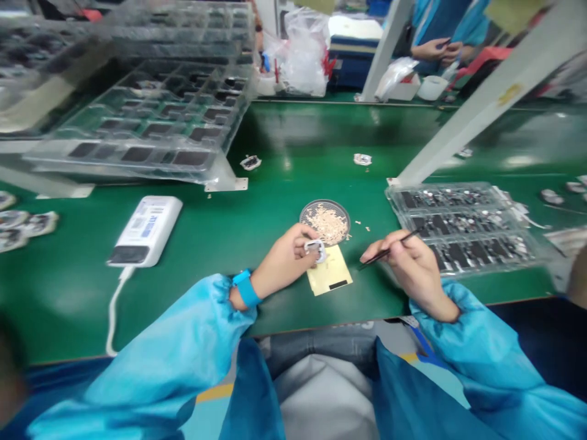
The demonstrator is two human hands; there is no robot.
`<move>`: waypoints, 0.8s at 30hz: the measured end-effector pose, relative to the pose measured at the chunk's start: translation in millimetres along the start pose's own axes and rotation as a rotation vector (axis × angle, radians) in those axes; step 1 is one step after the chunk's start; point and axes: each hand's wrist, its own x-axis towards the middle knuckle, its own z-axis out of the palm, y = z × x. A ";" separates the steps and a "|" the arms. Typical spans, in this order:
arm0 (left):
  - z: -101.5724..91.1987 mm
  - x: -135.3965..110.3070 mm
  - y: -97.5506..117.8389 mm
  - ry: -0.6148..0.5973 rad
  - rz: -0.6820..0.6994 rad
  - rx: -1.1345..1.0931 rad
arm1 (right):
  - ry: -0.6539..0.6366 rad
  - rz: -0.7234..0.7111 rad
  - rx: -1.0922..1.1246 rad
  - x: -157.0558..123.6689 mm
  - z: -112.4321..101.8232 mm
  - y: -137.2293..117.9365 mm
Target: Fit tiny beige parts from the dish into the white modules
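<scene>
Blue sleeves [169, 348] lead to both hands: left hand [284, 256] grips a white part [315, 249]; right hand [410, 266] pinches tweezers [384, 253], tips pointing 8 o'clock.

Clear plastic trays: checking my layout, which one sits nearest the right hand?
The tray lying flat on the green bench beside the right hand; the others sit raised and stacked at upper left.

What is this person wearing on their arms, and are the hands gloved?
The left sleeve and right sleeve are shiny light blue with gathered, elasticated cuffs. The left hand and right hand are bare, without gloves. A bright blue wristband circles the left wrist.
</scene>
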 end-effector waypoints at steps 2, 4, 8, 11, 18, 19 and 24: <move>-1.9 -3.0 3.6 0.014 -0.010 -0.018 | 0.132 -0.043 -0.046 -5.2 -26.7 -17.9; -4.7 -5.2 6.1 0.031 -0.014 0.002 | 0.366 -0.136 -0.217 -11.1 -65.5 -38.3; -8.5 -5.0 9.4 0.044 -0.009 0.116 | 0.822 -0.207 -0.947 -29.8 -153.1 -66.3; -8.6 -3.5 10.5 0.057 -0.013 0.170 | 0.700 -0.001 -1.154 -44.2 -197.3 -60.9; -10.4 -1.5 4.7 -0.007 -0.075 0.203 | 0.523 0.284 -1.399 -34.3 -212.8 -17.6; -10.8 -1.3 4.5 -0.018 -0.080 0.205 | 0.522 0.280 -1.411 -27.0 -211.5 -14.8; -13.7 -0.6 10.1 -0.097 -0.102 0.197 | 0.379 0.382 -1.514 13.8 -213.0 -14.4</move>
